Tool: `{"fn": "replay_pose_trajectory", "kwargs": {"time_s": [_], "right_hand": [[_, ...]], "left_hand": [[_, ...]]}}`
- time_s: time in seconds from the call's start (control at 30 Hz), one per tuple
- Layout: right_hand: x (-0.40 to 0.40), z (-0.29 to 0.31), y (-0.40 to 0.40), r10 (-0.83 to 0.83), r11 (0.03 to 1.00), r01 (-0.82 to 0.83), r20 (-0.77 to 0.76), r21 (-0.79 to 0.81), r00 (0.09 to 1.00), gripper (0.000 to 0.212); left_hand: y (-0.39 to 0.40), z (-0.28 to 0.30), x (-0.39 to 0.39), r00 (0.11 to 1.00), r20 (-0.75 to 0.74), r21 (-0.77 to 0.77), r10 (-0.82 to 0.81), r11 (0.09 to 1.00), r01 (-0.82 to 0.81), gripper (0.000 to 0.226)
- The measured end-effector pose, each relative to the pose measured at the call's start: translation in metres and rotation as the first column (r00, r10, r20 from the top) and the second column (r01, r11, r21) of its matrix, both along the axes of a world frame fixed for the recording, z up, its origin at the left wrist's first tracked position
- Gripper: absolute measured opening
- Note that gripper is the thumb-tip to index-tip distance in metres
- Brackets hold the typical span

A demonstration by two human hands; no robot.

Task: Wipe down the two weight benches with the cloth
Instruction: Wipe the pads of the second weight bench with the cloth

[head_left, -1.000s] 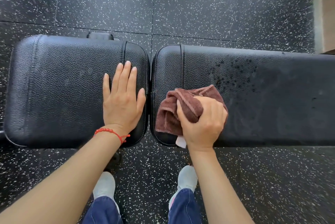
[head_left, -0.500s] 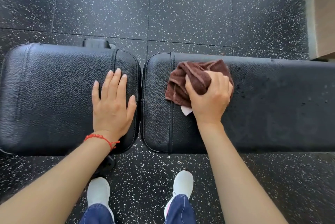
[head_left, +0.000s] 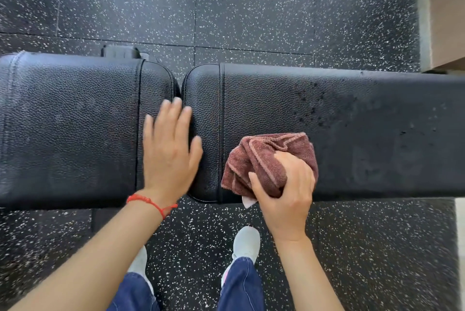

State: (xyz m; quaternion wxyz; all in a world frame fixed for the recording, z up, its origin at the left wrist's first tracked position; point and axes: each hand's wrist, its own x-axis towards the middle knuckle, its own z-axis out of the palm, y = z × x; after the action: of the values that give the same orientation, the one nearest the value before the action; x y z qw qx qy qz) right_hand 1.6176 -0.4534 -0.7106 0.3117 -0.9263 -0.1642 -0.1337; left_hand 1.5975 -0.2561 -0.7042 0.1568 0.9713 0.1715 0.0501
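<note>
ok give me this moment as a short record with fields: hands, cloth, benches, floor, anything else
left hand: flat, fingers straight, over the gap between the two pads
right hand: grips the cloth, near the front edge
cloth: reddish brown, bunched, on the right bench
left bench: black pad, no droplets visible
right bench: black pad, dark droplets and a damp patch beyond the cloth
floor: black rubber, white flecks
bracelet: red, on the left wrist
</note>
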Motion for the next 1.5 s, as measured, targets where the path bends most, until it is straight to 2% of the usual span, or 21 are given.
{"fn": "replay_pose_trajectory", "kwargs": {"time_s": [0.1, 0.2, 0.33, 0.63, 0.93, 1.07, 1.2, 1.33, 1.5], "right_hand": [[0.003, -0.001, 0.003, -0.015, 0.999, 0.015, 0.013, 0.048, 1.0, 0.049], [0.012, -0.004, 0.011, -0.105, 0.993, 0.102, 0.041, 0.059, 0.994, 0.057], [0.025, -0.012, 0.015, -0.177, 0.984, 0.178, 0.12, -0.001, 0.977, 0.042], [0.106, -0.007, 0.024, -0.154, 0.987, 0.158, 0.182, -0.01, 0.971, 0.036], [0.059, -0.004, -0.004, -0.01, 0.999, 0.006, 0.084, 0.047, 0.996, 0.033], [0.024, -0.006, -0.029, 0.018, 1.0, -0.019, 0.061, 0.016, 0.998, 0.044], [0.005, -0.009, -0.039, 0.001, 1.0, -0.003, 0.084, 0.018, 0.996, 0.045], [0.027, -0.011, -0.028, -0.076, 0.997, 0.077, 0.125, -0.007, 0.989, 0.041], [0.046, -0.013, -0.025, -0.065, 0.998, 0.069, 0.196, -0.012, 0.978, 0.042]], "left_hand": [[-0.031, -0.001, 0.004, 0.998, 0.004, -0.074, -0.07, 0.995, 0.07, 0.052], [-0.044, -0.007, 0.007, 0.998, -0.038, -0.068, -0.043, 0.997, 0.04, 0.053], [-0.043, -0.015, 0.005, 0.999, -0.018, -0.042, -0.047, 0.998, 0.046, 0.052], [-0.043, -0.019, 0.005, 0.999, 0.015, -0.025, -0.04, 0.999, 0.041, 0.053], [-0.044, -0.021, 0.005, 0.999, 0.001, 0.017, -0.041, 0.999, 0.041, 0.055], [-0.044, -0.022, 0.005, 0.999, 0.004, 0.018, -0.04, 0.999, 0.04, 0.055], [-0.045, -0.022, 0.005, 0.999, 0.018, 0.021, -0.034, 0.999, 0.034, 0.055], [-0.046, -0.021, 0.005, 0.999, 0.011, 0.02, -0.036, 0.999, 0.036, 0.055], [-0.047, -0.018, 0.006, 0.999, -0.026, 0.028, -0.04, 0.999, 0.041, 0.056]]}}
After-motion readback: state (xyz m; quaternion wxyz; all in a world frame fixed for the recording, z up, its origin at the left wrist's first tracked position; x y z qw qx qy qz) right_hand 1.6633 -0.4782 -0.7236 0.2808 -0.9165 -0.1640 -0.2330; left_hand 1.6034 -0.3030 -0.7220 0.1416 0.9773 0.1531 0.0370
